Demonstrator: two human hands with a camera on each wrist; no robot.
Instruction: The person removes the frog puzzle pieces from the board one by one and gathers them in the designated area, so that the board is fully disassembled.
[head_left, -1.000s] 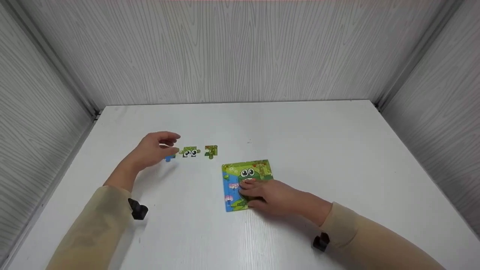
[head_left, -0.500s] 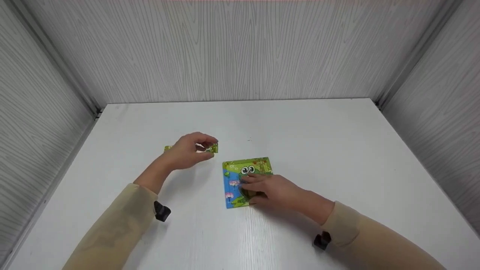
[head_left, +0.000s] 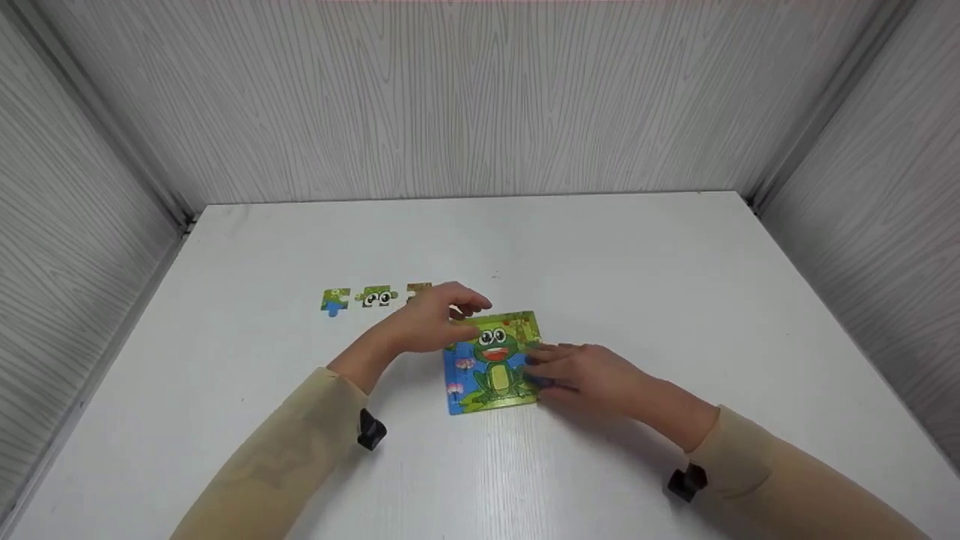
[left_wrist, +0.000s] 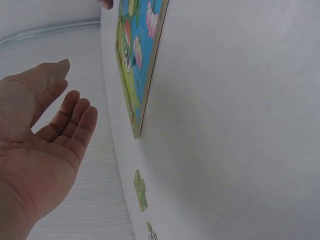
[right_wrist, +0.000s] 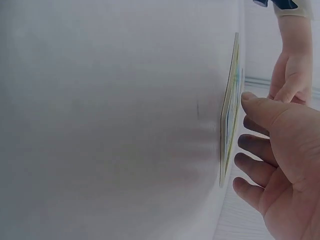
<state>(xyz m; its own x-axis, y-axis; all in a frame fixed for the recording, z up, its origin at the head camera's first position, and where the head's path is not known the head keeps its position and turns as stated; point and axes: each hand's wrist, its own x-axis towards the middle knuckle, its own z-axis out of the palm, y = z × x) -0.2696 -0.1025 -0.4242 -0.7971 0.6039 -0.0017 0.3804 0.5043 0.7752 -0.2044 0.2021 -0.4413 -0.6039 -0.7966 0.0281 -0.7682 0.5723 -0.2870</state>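
Note:
A square frog puzzle board (head_left: 491, 371), mostly green and blue, lies flat on the white table. My left hand (head_left: 435, 319) hovers at its upper left corner with fingers loosely bent. In the left wrist view the left palm (left_wrist: 45, 150) holds nothing. At the board's right edge is my right hand (head_left: 600, 379), its fingertips over or beside that edge; contact is hard to tell. The right wrist view shows these fingers (right_wrist: 257, 147) relaxed and spread. Left of the board lie a green-and-blue jigsaw piece (head_left: 334, 300), an eyes piece (head_left: 377, 297) and a partly covered piece (head_left: 420, 287).
The white table (head_left: 637, 262) runs back to a grey wood-grain panel (head_left: 480, 105). Side panels (head_left: 67, 195) stand at left and right. Both sleeves are beige, each with a small black device (head_left: 371, 430) at the wrist.
My left hand has moved right, past the loose pieces, to the board's corner. My right hand has shifted right off the board's middle, uncovering the frog. The three pieces still lie in their row.

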